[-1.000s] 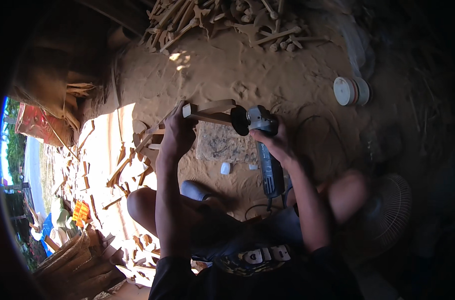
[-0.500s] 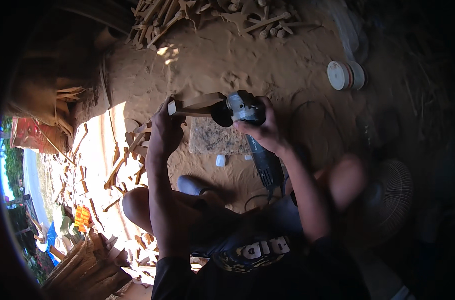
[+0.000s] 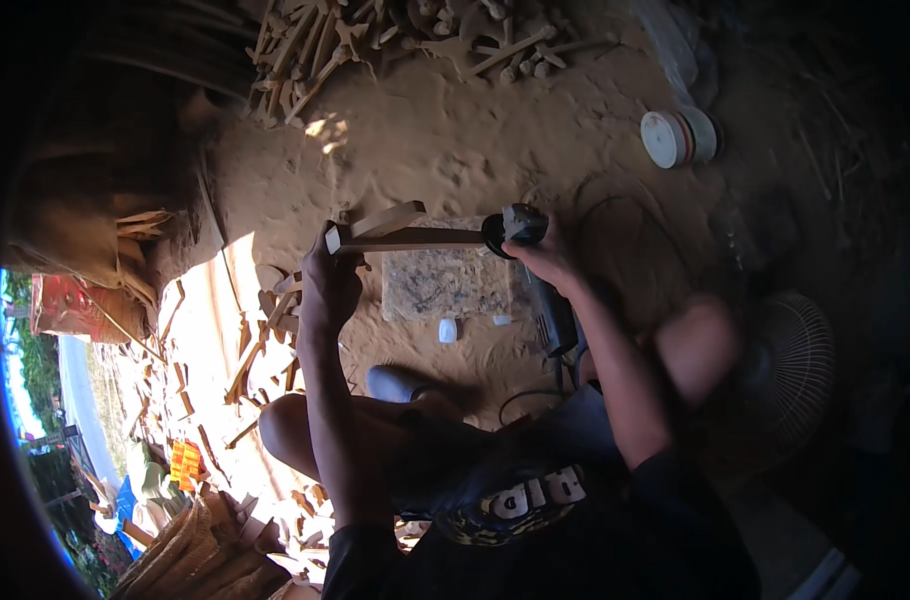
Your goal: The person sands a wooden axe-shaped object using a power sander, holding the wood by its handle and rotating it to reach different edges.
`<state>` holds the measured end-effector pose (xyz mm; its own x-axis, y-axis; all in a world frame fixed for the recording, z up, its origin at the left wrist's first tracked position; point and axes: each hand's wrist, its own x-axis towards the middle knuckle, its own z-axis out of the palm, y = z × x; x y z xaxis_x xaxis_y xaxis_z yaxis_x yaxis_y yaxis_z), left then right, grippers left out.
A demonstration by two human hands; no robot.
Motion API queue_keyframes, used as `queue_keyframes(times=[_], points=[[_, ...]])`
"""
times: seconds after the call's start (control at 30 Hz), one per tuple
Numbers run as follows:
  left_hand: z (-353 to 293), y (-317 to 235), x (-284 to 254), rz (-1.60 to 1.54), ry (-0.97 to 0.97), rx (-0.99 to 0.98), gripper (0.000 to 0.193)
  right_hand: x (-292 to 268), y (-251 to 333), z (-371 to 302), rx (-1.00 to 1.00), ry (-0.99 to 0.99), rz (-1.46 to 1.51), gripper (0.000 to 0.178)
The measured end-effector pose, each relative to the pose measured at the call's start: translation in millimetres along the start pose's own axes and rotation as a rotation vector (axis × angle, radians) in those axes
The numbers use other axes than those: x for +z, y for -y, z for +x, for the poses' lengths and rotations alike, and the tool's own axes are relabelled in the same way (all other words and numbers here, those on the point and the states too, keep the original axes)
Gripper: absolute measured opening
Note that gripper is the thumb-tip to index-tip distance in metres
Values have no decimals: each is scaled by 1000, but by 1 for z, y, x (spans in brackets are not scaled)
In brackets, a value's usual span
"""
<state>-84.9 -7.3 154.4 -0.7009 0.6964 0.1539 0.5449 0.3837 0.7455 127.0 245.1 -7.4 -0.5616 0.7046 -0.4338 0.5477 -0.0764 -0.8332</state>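
My left hand [image 3: 330,288] is closed around one end of a pale wooden piece [image 3: 415,238], which has a long straight bar and a shorter curved arm branching off. My right hand [image 3: 550,260] grips an angle grinder [image 3: 552,320] near its head; the dark body hangs down toward my lap, and its cord loops below. At the bar's far end sits the grinder's round dark disc [image 3: 492,236], seeming to touch the wood. Beneath both lies a worn, stained slab [image 3: 445,285] on the sandy ground.
A pile of cut wooden pieces [image 3: 315,50] lies at the far side, more are scattered in sunlight at left. White cap-like bits [image 3: 448,330] rest by the slab. A round white container [image 3: 665,140] stands far right, a fan [image 3: 790,370] near right, a sack [image 3: 190,550] lower left.
The grinder has moved right along the wooden piece, from its middle to the far end of the bar. The gap between my hands has widened, and the view has shifted slightly.
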Motion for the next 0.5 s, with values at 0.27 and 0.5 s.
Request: queue_keyframes(times=[0.27,0.5], points=[[1,0,-5,56,-6,73,16,7,87,-61,-344,240,351,81],[0,0,-10,73,-25,30,21,8,127,-87,-401,444,513,75]])
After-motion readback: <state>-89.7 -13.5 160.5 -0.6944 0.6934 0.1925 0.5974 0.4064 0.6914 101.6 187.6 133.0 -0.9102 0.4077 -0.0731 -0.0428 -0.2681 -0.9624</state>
